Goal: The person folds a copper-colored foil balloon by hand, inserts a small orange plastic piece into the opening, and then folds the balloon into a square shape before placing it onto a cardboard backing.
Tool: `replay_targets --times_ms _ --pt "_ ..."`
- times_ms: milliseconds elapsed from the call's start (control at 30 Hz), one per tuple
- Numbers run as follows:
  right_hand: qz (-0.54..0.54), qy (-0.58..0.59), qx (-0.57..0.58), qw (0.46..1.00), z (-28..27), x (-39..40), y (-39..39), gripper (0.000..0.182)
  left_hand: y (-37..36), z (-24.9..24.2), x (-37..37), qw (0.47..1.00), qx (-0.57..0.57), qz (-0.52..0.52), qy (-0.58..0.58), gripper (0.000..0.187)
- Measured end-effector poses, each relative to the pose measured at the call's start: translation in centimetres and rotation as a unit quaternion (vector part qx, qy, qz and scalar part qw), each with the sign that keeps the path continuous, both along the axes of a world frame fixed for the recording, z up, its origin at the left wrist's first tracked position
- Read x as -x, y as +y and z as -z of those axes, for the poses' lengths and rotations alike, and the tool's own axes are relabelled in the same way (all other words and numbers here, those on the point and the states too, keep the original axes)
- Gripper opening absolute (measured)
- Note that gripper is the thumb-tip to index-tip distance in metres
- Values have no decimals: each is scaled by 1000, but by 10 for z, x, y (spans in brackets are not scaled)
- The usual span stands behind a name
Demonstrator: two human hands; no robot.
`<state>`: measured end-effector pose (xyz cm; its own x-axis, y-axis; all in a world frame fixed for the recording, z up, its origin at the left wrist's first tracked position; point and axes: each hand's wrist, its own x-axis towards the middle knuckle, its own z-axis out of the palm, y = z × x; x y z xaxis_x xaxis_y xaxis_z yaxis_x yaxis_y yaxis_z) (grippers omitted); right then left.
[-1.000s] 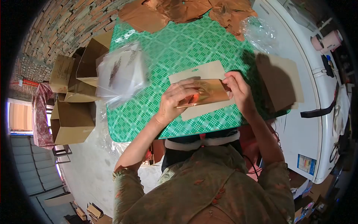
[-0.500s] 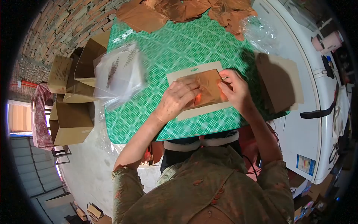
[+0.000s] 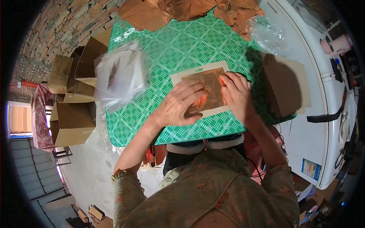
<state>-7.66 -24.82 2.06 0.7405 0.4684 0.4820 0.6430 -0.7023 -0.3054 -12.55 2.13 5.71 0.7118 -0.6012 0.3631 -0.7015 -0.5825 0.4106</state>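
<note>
A shiny copper-coloured foil sheet (image 3: 211,87) lies on a cream card (image 3: 186,75) with a small green mark near its top edge. My left hand (image 3: 180,99) rests flat on the foil's left part, fingers stretched out and thumb apart. My right hand (image 3: 237,93) lies over the right edge of foil and card, its fingers extended and flat. Both palms hide parts of the card's sides.
Clear plastic bags (image 3: 123,74) are stacked at the table's left. Brown card sheets (image 3: 287,85) lie at the right. More copper foil (image 3: 190,9) and crumpled clear plastic (image 3: 266,34) are at the far edge. Open cardboard boxes (image 3: 74,125) stand left of the green-checked tablecloth (image 3: 190,41).
My right hand has gone from pinching the foil's right edge to lying flat over it. My left hand has spread its thumb, staying on the foil.
</note>
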Motion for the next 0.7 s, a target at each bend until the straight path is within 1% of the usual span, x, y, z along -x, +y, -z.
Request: replay_targets --times_ms 100,200,333,467,567,700 --pt "9 3 7 1000 2 1 2 45 2 -11 6 1000 -22 -5 11 73" --pt "21 24 -2 999 1 3 2 49 -4 -5 5 999 -9 -30 -26 77" --pt "21 49 -36 998 -2 4 1 54 -26 -7 -2 996 -40 -74 -32 81" --pt "15 78 -95 992 -1 1 -3 55 -38 7 -11 993 -65 -92 -26 83" --pt "17 95 -113 989 -2 2 -4 56 -41 15 -14 991 -85 -100 -22 85" --pt "11 85 -112 990 -4 2 -3 57 -42 20 -14 989 -100 -109 -23 88"
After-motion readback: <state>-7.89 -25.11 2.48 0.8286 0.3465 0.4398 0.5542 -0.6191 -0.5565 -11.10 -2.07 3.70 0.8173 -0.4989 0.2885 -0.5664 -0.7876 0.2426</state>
